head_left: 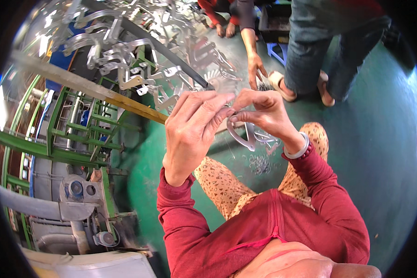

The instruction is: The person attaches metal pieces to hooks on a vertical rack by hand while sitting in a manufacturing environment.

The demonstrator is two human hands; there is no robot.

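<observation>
In front of my body, both hands meet at chest height. My right hand is closed in a pinch on the upper end of a curved, flat silver metal piece, which hangs below the fingers as a loop narrowing to a tip. My left hand is closed too, its thumb and fingertips pressed together against the right fingertips at that upper end. What the left fingertips pinch is hidden. Beneath the hands, a pile of small thin metal pieces lies on the green floor between my knees.
Many bent silver metal parts hang or lie at the upper left, by a long metal bar. Green framework and a motor stand left. Ahead, another person's hand reaches toward a small dark pile.
</observation>
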